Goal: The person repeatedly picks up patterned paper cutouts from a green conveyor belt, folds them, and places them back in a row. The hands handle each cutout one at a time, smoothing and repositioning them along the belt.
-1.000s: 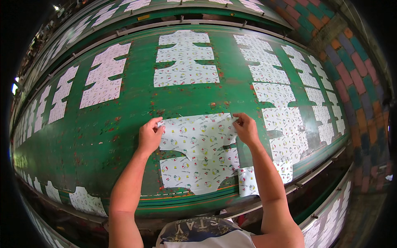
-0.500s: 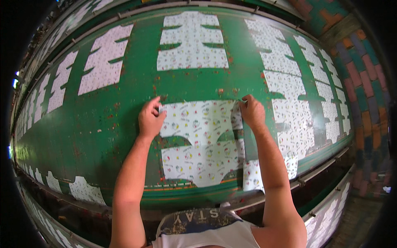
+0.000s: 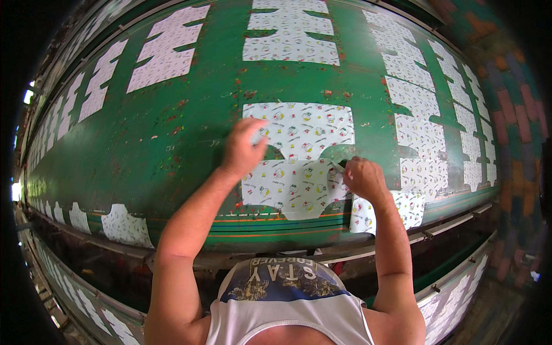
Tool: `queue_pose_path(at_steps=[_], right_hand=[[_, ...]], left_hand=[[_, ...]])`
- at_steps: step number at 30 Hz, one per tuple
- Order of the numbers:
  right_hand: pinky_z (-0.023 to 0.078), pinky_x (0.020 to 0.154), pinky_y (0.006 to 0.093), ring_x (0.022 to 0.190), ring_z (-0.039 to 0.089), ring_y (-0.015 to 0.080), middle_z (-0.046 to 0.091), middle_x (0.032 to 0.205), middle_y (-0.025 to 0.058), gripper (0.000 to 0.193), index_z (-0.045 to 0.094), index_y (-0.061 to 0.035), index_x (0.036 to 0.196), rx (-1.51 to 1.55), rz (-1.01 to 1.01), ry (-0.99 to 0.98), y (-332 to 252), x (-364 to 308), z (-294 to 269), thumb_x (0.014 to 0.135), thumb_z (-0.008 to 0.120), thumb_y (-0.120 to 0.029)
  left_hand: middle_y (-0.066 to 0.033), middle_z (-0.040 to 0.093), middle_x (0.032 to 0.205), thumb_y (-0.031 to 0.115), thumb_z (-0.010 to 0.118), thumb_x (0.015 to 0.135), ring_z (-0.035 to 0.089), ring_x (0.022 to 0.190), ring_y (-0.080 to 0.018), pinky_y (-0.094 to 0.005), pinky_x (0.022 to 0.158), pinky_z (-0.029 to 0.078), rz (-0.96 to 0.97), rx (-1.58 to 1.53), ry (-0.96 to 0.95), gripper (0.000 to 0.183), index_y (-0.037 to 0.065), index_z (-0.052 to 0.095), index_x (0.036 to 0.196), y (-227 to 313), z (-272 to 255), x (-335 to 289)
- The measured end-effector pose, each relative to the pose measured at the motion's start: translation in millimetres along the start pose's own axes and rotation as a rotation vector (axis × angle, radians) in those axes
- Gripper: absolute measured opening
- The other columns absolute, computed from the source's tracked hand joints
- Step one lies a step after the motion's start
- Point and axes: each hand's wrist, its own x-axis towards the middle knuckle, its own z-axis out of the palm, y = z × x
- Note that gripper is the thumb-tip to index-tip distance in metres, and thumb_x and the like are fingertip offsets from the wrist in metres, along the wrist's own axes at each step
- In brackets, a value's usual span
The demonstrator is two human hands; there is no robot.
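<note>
A white cut fabric panel (image 3: 299, 135) with a small coloured print lies in front of me on the long green table (image 3: 190, 138). My left hand (image 3: 244, 148) is over its left edge beside the side notch, slightly blurred, fingers curved and thumb apart, holding nothing. At the right notch, my right hand (image 3: 365, 178) pinches a corner of the panel's near part, which is slightly lifted. Under and beside my right wrist is another printed piece (image 3: 397, 208), overlapping the table's near edge.
Similar panels (image 3: 290, 43) lie in rows along the far side, with more (image 3: 422, 167) at the right. Smaller pieces (image 3: 123, 225) line the near left edge. A rail (image 3: 454, 223) runs along the table's front. Brick paving (image 3: 509, 172) shows at far right.
My hands have come from the panel's far corners nearer to me, down to its side notches. The panel's far part now lies flat. The view has shifted, so the table appears higher.
</note>
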Motion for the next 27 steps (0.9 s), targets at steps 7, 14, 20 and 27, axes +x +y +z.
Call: queue_pose_path(at_steps=[7, 14, 20, 27], right_hand=[[0.057, 0.074, 0.0395, 0.079, 0.072, 0.0245, 0.071, 0.080, 0.0102, 0.017, 0.070, -0.0022, 0.081, 0.894, -0.403, -0.490, -81, -67, -29, 0.087, 0.082, -0.014], [0.061, 0.099, 0.0428, 0.112, 0.076, 0.0320, 0.077, 0.114, 0.0208, 0.040, 0.074, 0.0047, 0.121, 1.583, -0.129, -0.094, -105, -119, 36, 0.099, 0.079, -0.029], [0.048, 0.120, 0.0455, 0.137, 0.067, 0.0280, 0.073, 0.144, 0.0208, 0.095, 0.070, 0.0115, 0.141, 2.059, -0.112, -0.512, -158, -167, 85, 0.094, 0.074, -0.070], [0.057, 0.095, 0.0345, 0.102, 0.071, 0.0135, 0.079, 0.108, -0.0001, 0.021, 0.080, -0.0058, 0.111, 1.488, 0.032, -0.485, -187, -130, 76, 0.092, 0.087, 0.001]], left_hand=[[-0.0160, 0.079, 0.109, 0.017, 0.093, 0.078, 0.075, 0.109, -0.0397, -0.0509, 0.093, 0.059, 0.220, -0.167, -0.846, 0.034, 0.011, 0.079, 0.109, 141, 6, -60], [-0.0179, 0.079, 0.090, 0.024, 0.085, 0.096, 0.076, 0.080, -0.0419, -0.0472, 0.073, 0.060, -0.086, -0.798, -0.694, 0.022, 0.010, 0.080, 0.112, 216, -68, -120], [-0.0083, 0.078, 0.129, 0.008, 0.078, 0.103, 0.074, 0.118, -0.0210, -0.0412, 0.105, 0.060, -0.771, -1.186, 0.097, 0.040, 0.005, 0.068, 0.142, 208, -105, -156], [-0.0090, 0.079, 0.125, 0.014, 0.074, 0.104, 0.076, 0.118, -0.0265, -0.0446, 0.105, 0.059, -1.162, -1.281, 0.507, 0.028, 0.005, 0.073, 0.130, 126, -136, -161]])
